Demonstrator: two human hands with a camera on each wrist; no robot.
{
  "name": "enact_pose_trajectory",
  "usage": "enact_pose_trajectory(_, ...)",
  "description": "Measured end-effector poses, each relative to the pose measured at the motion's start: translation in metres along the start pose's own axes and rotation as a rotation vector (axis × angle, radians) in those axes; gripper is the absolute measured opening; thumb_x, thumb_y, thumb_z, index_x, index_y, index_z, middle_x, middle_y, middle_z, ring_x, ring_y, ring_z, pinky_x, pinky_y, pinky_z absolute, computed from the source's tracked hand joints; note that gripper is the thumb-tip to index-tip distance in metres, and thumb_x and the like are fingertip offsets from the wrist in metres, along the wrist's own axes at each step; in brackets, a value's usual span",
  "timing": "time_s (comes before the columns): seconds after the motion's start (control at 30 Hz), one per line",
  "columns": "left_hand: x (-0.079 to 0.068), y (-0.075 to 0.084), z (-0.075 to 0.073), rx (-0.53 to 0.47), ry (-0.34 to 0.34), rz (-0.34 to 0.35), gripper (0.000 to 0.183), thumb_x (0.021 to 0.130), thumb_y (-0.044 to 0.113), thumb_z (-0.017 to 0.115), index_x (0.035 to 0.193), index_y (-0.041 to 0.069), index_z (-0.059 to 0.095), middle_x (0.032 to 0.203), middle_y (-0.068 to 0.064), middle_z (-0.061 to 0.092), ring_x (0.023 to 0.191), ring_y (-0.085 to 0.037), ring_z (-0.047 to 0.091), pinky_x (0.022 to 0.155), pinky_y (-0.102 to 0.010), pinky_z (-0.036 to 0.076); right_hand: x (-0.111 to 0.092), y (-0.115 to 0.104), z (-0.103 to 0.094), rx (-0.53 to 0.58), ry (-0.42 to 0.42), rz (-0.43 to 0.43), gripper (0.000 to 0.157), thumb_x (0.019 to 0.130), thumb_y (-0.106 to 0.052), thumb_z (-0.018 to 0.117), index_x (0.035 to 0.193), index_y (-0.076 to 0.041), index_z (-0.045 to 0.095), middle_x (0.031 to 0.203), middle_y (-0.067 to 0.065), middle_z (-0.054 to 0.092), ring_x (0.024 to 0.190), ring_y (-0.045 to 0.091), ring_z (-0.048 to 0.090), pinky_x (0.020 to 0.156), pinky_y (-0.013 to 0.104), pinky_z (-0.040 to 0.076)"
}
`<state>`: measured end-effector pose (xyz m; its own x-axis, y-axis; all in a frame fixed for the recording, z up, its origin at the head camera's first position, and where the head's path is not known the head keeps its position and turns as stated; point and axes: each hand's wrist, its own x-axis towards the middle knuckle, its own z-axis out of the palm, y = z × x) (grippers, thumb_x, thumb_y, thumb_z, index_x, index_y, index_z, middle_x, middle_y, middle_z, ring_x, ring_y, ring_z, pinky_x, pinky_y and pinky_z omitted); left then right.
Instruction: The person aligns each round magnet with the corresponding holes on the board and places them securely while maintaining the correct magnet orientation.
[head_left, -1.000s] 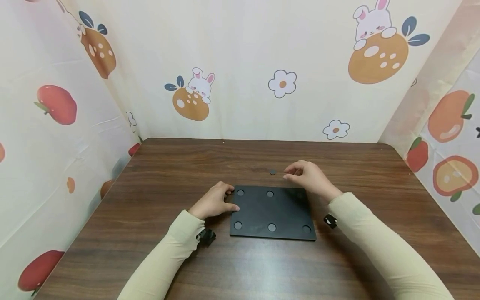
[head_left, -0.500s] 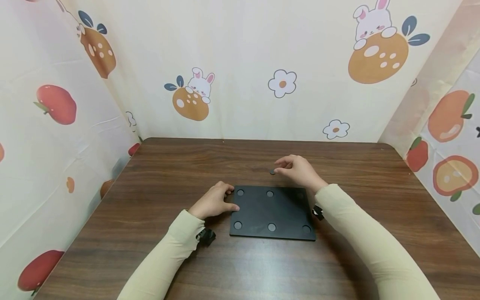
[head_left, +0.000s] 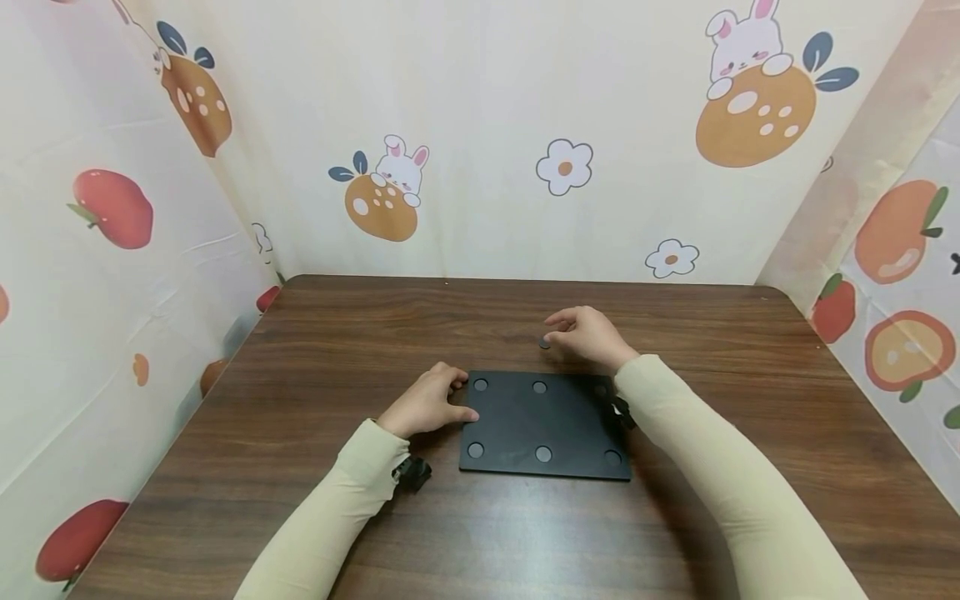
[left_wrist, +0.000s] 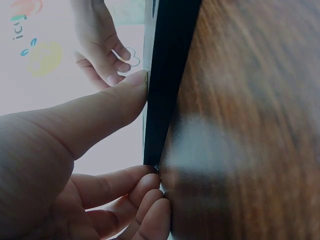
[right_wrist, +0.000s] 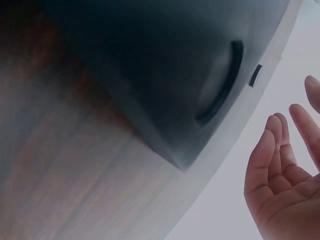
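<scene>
A flat black board (head_left: 551,425) with several round recesses lies on the table. My left hand (head_left: 426,404) grips its left edge near the far corner. In the left wrist view the thumb (left_wrist: 120,95) lies on the board's upper face while bent fingers (left_wrist: 150,200) touch the corner. Just beyond the far edge sits a small dark disc (head_left: 543,343) on the wood. My right hand (head_left: 588,335) hovers at that disc, thumb low beside it and forefinger raised, with a gap between them. Curved fingers (right_wrist: 265,155) show apart from the board in the right wrist view.
The brown wooden table (head_left: 360,333) spreads around the board. Behind it and at both sides hang pale curtains (head_left: 480,208) printed with fruit, rabbits and flowers. Each wrist bears a small black camera (head_left: 412,473).
My right hand has moved left to the disc, its thumb now beside it. The left hand and the board stay in place.
</scene>
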<state>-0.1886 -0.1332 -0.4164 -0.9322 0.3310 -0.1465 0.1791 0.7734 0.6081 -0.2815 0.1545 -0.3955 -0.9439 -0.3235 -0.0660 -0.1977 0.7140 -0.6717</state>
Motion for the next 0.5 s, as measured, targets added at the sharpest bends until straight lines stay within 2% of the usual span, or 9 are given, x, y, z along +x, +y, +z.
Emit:
enact_pose_trajectory(0.23,-0.0003,-0.0005,-0.0003,-0.001,-0.007,0.007,0.067,0.081,0.032,0.081,0.135,0.003,0.055,0.121,-0.010,0.055,0.113,-0.024,0.054,0.096,-0.042,0.048,0.0055,0.0048,-0.0005,-0.029,-0.045,0.024,0.038,0.092,-0.027,0.068,0.127,-0.011,0.066,0.125,0.017,0.065,0.114,0.033,0.061,0.094,0.049,0.051)
enact_pose_trajectory(0.5,-0.0017,0.0010,-0.0005,-0.012,-0.002,0.002,0.066,0.081,0.031,0.081,0.135,0.003,0.055,0.120,-0.009,0.055,0.112,-0.024,0.055,0.096,-0.041,0.048,0.0067,0.0083,0.0023,-0.046,-0.095,0.026,0.035,0.092,-0.022,0.069,0.125,-0.011,0.067,0.128,0.018,0.065,0.121,0.035,0.059,0.099,0.051,0.047)
